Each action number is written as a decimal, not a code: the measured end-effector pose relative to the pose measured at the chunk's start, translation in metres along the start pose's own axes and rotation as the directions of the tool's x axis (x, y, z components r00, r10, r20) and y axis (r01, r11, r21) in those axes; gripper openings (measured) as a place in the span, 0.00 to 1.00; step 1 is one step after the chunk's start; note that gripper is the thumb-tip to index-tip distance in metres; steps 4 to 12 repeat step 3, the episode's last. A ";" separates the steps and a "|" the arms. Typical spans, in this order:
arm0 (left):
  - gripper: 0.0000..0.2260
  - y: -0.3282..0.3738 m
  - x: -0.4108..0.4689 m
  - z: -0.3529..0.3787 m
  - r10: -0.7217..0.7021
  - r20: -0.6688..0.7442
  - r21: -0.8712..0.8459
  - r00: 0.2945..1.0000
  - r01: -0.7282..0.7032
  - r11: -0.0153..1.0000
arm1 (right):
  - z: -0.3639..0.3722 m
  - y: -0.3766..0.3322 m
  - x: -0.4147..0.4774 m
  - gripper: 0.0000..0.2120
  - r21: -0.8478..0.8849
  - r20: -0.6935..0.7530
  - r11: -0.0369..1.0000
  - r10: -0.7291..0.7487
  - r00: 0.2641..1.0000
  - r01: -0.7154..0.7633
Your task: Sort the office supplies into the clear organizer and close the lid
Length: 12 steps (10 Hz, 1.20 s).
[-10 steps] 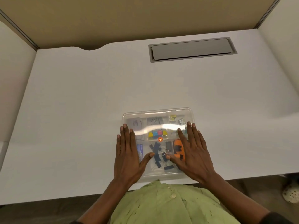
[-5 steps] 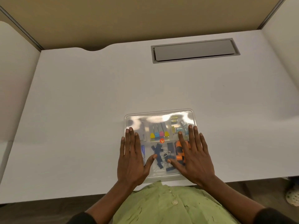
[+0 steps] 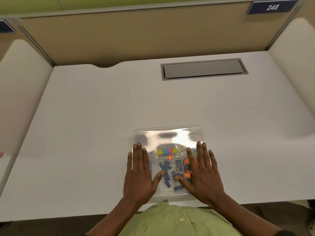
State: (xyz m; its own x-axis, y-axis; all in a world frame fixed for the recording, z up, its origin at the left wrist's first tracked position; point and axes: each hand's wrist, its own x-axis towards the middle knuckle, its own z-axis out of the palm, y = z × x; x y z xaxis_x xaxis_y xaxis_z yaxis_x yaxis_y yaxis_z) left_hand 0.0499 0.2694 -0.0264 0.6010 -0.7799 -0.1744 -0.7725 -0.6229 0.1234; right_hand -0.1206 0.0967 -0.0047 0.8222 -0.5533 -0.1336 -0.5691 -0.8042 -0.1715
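The clear organizer [image 3: 167, 133] lies on the white desk near its front edge, with its transparent lid down and glare across the far half. Through the lid I see coloured tabs [image 3: 167, 150], dark binder clips [image 3: 166, 174] and an orange item [image 3: 187, 167]. My left hand [image 3: 139, 174] lies flat, palm down, on the lid's left side. My right hand [image 3: 202, 174] lies flat on the right side, partly covering the orange item. Both hands have their fingers spread and hold nothing.
A grey cable hatch [image 3: 203, 68] is set into the desk [image 3: 102, 116] at the back right. Tan partition panels wall the desk at the back and both sides. A blue number plate [image 3: 271, 7] sits top right. My green shirt fills the bottom.
The view has tilted up, showing more of the partition and the number plate. Both hands stay flat on the lid in nearly the same places.
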 end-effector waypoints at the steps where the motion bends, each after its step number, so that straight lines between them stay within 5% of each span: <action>1: 0.45 0.000 0.005 -0.003 0.009 0.044 0.015 0.999 -0.010 1.000 | -0.006 0.000 0.008 0.49 -0.026 0.024 0.999 0.048 0.999 -0.047; 3: 0.45 0.006 0.026 -0.038 -0.015 0.150 0.107 0.989 -0.002 0.994 | -0.027 0.004 0.043 0.37 0.096 -0.089 0.991 0.099 0.991 -0.091; 12: 0.45 0.006 0.026 -0.038 -0.015 0.150 0.107 0.989 -0.002 0.994 | -0.027 0.004 0.043 0.37 0.096 -0.089 0.991 0.099 0.991 -0.091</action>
